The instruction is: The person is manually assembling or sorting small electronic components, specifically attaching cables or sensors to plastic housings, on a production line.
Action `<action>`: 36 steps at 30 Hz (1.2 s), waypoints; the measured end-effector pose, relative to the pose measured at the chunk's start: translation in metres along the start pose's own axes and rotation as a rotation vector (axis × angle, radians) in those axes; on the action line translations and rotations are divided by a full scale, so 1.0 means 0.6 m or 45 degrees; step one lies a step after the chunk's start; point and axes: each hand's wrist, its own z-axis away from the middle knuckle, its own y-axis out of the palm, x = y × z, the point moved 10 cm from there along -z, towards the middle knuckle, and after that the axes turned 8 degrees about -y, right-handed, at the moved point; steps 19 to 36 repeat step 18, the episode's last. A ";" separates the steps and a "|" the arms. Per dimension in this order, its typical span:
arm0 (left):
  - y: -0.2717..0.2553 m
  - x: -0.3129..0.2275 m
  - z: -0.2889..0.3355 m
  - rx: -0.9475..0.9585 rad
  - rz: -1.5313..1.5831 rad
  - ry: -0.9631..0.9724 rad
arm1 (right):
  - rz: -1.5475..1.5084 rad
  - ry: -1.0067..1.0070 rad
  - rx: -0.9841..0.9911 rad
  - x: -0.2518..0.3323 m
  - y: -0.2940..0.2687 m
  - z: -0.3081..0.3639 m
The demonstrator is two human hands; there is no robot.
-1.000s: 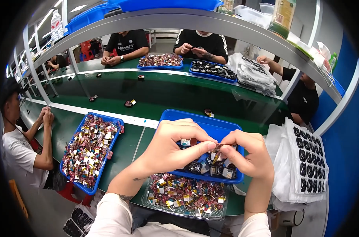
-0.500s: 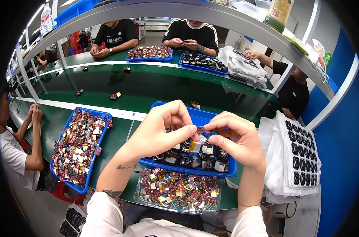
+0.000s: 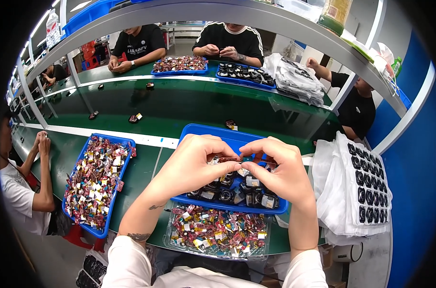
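Note:
Above a blue tray (image 3: 189, 132) of black round-faced casings (image 3: 251, 192), my two hands come together at the fingertips. Between them is a small red circuit board (image 3: 229, 159), mostly covered by the fingers. My left hand (image 3: 191, 161) is closed, pinching the board between thumb and fingers. My right hand (image 3: 283, 165) pinches at its other end, where a teal part (image 3: 247, 159) shows. Nearer to me, below the blue tray, lies a clear plastic tray (image 3: 167, 237) heaped with red circuit boards (image 3: 218, 230) carrying white and yellow parts.
To the left stands another blue tray (image 3: 102, 234) piled with circuit boards. On the right are stacked white sheets (image 3: 328, 177) with black casings in rows. A green conveyor belt (image 3: 179, 105) runs beyond, under a metal shelf frame (image 3: 179, 10). Several co-workers sit around.
My hands have drawn closer together, and the fingers now cover more of the board. The loose pieces on the belt have shifted slightly left. A co-worker's hand at the right has lifted off the sheets.

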 end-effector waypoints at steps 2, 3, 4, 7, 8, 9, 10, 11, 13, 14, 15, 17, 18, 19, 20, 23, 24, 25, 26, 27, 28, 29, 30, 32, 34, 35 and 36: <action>-0.003 0.001 -0.001 -0.008 -0.012 -0.024 | 0.024 -0.044 0.038 0.001 0.009 -0.004; -0.001 0.002 -0.003 -0.015 -0.020 -0.043 | 0.053 -0.088 0.077 0.003 0.014 -0.003; -0.001 -0.004 -0.004 -0.013 -0.015 -0.039 | 0.059 -0.085 0.077 -0.002 0.015 0.000; 0.009 0.025 -0.003 0.105 0.282 -0.355 | 0.348 -0.139 0.037 -0.007 0.013 0.007; 0.007 0.027 -0.001 0.108 0.280 -0.349 | 0.353 -0.138 0.032 -0.007 0.013 0.006; -0.001 0.028 0.002 0.082 0.342 -0.338 | 0.326 -0.108 0.053 -0.010 0.015 0.006; -0.008 0.028 0.003 0.056 0.403 -0.326 | 0.299 -0.078 0.074 -0.013 0.017 0.006; -0.017 0.017 0.002 0.038 0.450 -0.284 | 0.125 -0.009 0.186 -0.020 0.031 0.010; -0.024 0.020 -0.002 0.003 0.411 -0.256 | -0.039 -0.119 0.417 0.004 0.056 0.017; -0.025 0.019 -0.004 -0.009 0.427 -0.230 | -0.108 -0.174 0.466 0.016 0.064 0.024; -0.025 0.019 -0.004 -0.011 0.426 -0.230 | -0.047 -0.105 0.441 0.010 0.060 0.023; -0.031 0.013 -0.004 -0.059 0.334 -0.170 | -0.065 0.069 0.184 -0.008 0.026 0.010; -0.029 0.008 -0.002 -0.038 0.342 -0.156 | -0.123 0.110 -0.013 -0.015 0.004 0.007; -0.029 0.008 -0.002 -0.038 0.342 -0.156 | -0.123 0.110 -0.013 -0.015 0.004 0.007; -0.029 0.008 -0.002 -0.038 0.342 -0.156 | -0.123 0.110 -0.013 -0.015 0.004 0.007; -0.029 0.008 -0.002 -0.038 0.342 -0.156 | -0.123 0.110 -0.013 -0.015 0.004 0.007; -0.029 0.008 -0.002 -0.038 0.342 -0.156 | -0.123 0.110 -0.013 -0.015 0.004 0.007; -0.029 0.008 -0.002 -0.038 0.342 -0.156 | -0.123 0.110 -0.013 -0.015 0.004 0.007; -0.029 0.008 -0.002 -0.038 0.342 -0.156 | -0.123 0.110 -0.013 -0.015 0.004 0.007; -0.029 0.008 -0.002 -0.038 0.342 -0.156 | -0.123 0.110 -0.013 -0.015 0.004 0.007; -0.029 0.008 -0.002 -0.038 0.342 -0.156 | -0.123 0.110 -0.013 -0.015 0.004 0.007; -0.029 0.008 -0.002 -0.038 0.342 -0.156 | -0.123 0.110 -0.013 -0.015 0.004 0.007; -0.029 0.008 -0.002 -0.038 0.342 -0.156 | -0.123 0.110 -0.013 -0.015 0.004 0.007; -0.029 0.008 -0.002 -0.038 0.342 -0.156 | -0.123 0.110 -0.013 -0.015 0.004 0.007; -0.029 0.008 -0.002 -0.038 0.342 -0.156 | -0.123 0.110 -0.013 -0.015 0.004 0.007; -0.029 0.008 -0.002 -0.038 0.342 -0.156 | -0.123 0.110 -0.013 -0.015 0.004 0.007; -0.029 0.008 -0.002 -0.038 0.342 -0.156 | -0.123 0.110 -0.013 -0.015 0.004 0.007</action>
